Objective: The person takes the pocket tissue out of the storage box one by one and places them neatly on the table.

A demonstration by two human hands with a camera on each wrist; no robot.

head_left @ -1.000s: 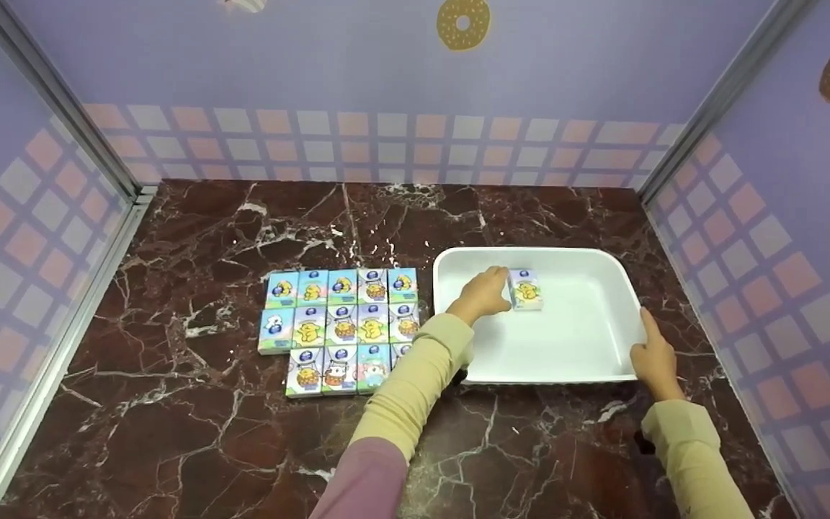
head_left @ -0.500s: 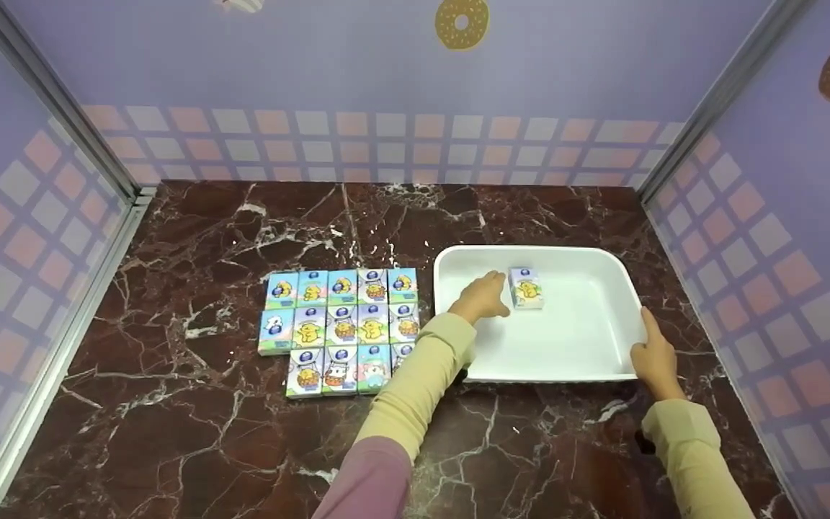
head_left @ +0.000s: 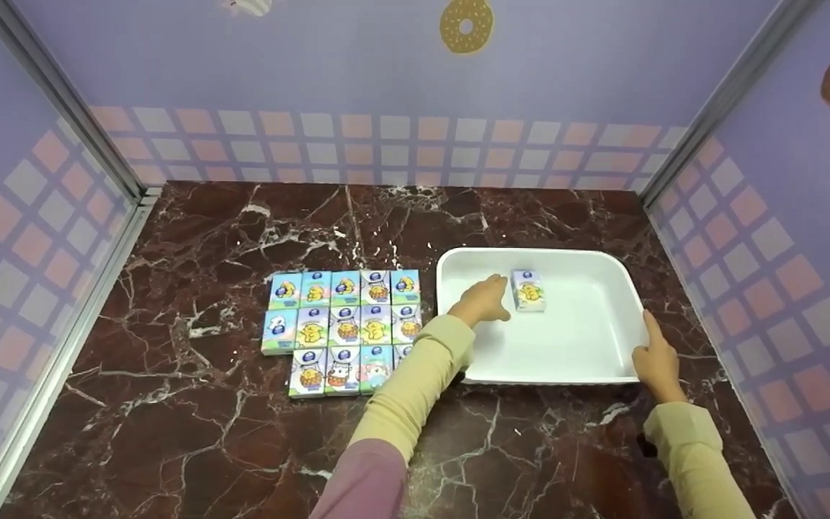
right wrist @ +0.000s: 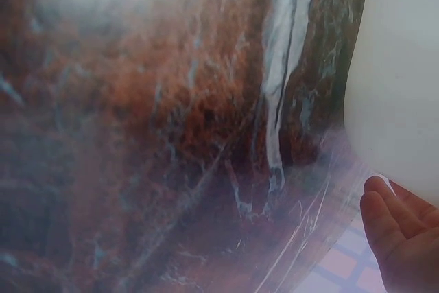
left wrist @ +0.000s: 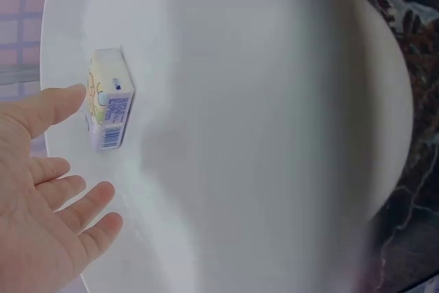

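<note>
My left hand (head_left: 483, 301) hovers inside the white plastic tray (head_left: 566, 357) with its fingers spread and nothing held. Just right of its fingertips in the head view lies a small pack (head_left: 529, 292) with a yellow cartoon animal, like a pocket tissue pack. The left wrist view shows a barcode on the end of this pack (left wrist: 111, 101), beyond the thumb of the open left hand (left wrist: 55, 197). At the tray's right side, my right hand (head_left: 658, 364) holds the rim. Fingers of the right hand (right wrist: 405, 238) lie against the outer wall in the right wrist view.
Left of the tray, several similar packs (head_left: 343, 324) lie in three tight rows on the dark red marble tabletop (head_left: 206, 425). The left forearm covers part of the nearest row. Purple checked panels (head_left: 357, 79) enclose the back and sides.
The left hand has drawn slightly away from the pack, which stays flat in the tray. The right hand keeps its place on the rim.
</note>
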